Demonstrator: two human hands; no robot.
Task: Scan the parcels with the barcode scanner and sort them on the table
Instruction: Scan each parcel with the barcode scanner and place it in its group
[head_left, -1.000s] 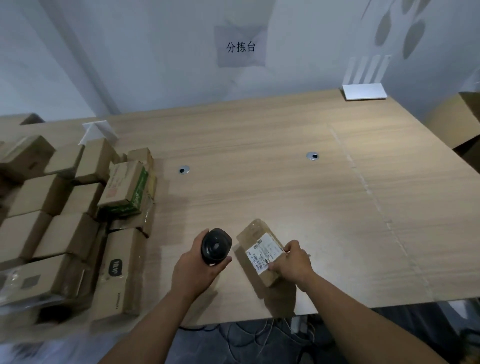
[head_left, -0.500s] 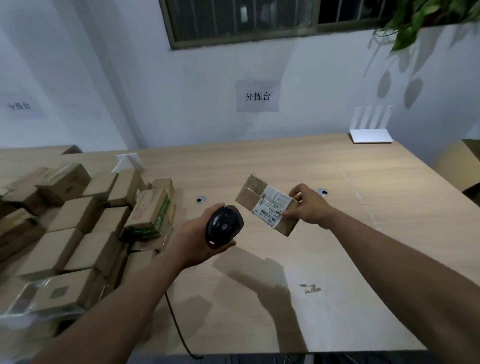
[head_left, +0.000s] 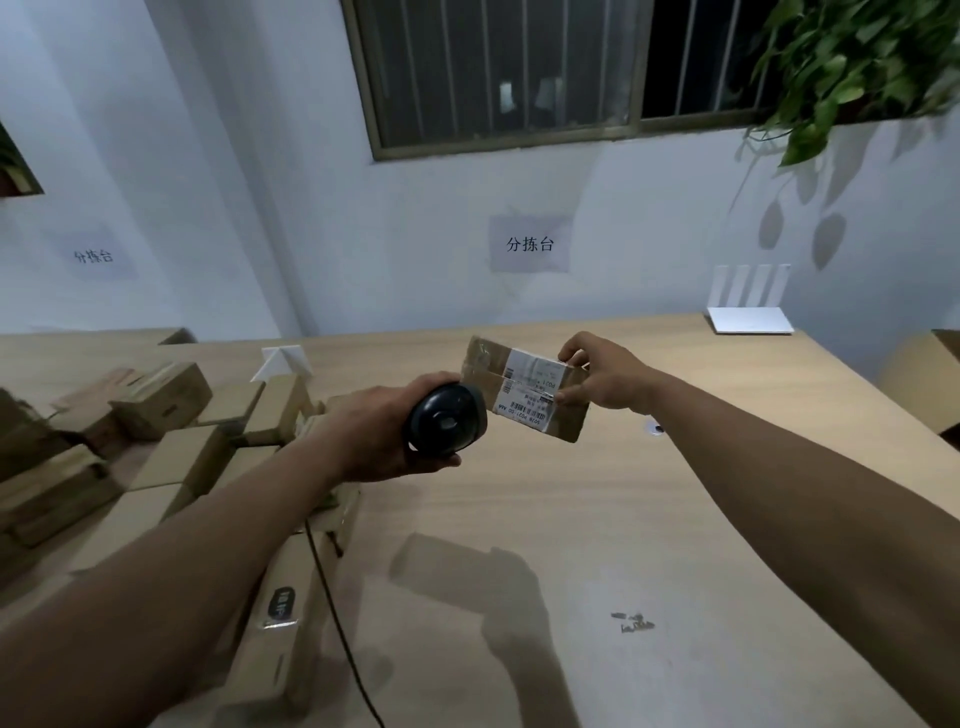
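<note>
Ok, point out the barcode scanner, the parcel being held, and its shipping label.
barcode scanner (head_left: 445, 422), head view, back of its black head.
parcel (head_left: 480, 358), head view, bare cardboard at its left end.
shipping label (head_left: 530, 389), head view, middle of the white sticker.

Layout at the sorting table, head view.

The table (head_left: 649, 519) fills the lower half of the frame, with the wall behind it. A pile of boxes (head_left: 156, 467) lies on its left side, lower left of the frame. At frame centre, above the tabletop, the left hand (head_left: 379, 431) holds the barcode scanner (head_left: 447, 422) just left of the parcel (head_left: 524, 387), which the right hand (head_left: 608, 376) grips at its right end. A router (head_left: 750, 318) sits at the table's far right edge. A window (head_left: 498, 67) is upper centre, a plant (head_left: 852, 62) upper right.
</note>
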